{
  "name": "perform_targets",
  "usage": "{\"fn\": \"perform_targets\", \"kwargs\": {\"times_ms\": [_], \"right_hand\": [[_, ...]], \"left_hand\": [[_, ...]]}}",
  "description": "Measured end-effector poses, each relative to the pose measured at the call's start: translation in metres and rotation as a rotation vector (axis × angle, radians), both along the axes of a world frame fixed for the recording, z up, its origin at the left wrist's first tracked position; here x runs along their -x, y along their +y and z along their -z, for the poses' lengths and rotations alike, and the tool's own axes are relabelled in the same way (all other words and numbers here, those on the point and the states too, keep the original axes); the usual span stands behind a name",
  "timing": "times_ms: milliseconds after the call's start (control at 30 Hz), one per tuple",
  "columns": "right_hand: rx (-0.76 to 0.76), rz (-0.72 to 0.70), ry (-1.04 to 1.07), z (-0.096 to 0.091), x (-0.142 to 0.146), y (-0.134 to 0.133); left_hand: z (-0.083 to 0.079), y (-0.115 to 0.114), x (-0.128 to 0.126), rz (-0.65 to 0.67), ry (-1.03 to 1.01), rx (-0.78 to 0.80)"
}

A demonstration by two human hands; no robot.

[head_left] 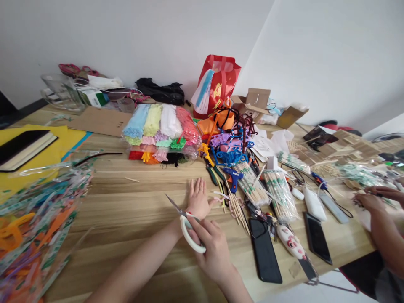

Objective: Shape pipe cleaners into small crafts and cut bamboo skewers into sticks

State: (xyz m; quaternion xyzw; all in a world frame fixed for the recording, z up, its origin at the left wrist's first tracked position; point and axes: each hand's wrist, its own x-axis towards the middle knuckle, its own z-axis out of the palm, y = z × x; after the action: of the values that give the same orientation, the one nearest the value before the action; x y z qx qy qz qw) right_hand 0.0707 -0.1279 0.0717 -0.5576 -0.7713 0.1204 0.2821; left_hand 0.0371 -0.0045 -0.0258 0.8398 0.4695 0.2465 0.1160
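Note:
My right hand [213, 248] is closed round the white handles of a pair of scissors [184, 221], whose thin blades point up and to the left over the wooden table [132, 210]. My left hand [198, 198] lies flat on the table just beyond the scissors, fingers stretched out and apart, holding nothing. Its thumb points toward loose wooden sticks [236, 206] to the right. A bag of coloured pipe cleaners [162, 130] lies farther back.
Packs of bamboo skewers [279, 193], a blue glue gun [232, 176], two black phones [265, 252] and a craft knife [292, 242] lie to the right. Another person's hands [375, 198] work at the far right. A bag of coloured strips [34, 219] fills the left; a red bag [217, 84] stands behind.

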Motion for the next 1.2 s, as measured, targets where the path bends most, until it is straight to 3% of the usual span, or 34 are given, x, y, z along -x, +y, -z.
{"fn": "perform_targets", "kwargs": {"times_ms": [200,400,633,867,1000,1200], "right_hand": [[-0.011,-0.021,0.062,0.003,0.005,-0.001],[-0.067,-0.019,0.102,-0.002,0.011,0.002],[-0.093,-0.001,0.086,-0.002,0.008,0.002],[-0.087,0.082,0.066,0.014,-0.004,-0.004],[-0.06,0.2,0.027,0.036,-0.027,-0.01],[-0.08,0.333,-0.167,0.068,-0.061,-0.009]], "left_hand": [[-0.008,-0.012,0.012,-0.231,0.295,0.027],[-0.012,0.008,0.009,0.004,0.24,-0.028],[-0.008,0.045,0.03,-0.08,0.3,-0.001],[-0.012,0.011,0.061,-0.12,0.325,-0.043],[-0.028,-0.003,0.087,-0.091,0.2,-0.071],[-0.049,-0.007,0.115,-0.075,0.025,-0.109]]}}
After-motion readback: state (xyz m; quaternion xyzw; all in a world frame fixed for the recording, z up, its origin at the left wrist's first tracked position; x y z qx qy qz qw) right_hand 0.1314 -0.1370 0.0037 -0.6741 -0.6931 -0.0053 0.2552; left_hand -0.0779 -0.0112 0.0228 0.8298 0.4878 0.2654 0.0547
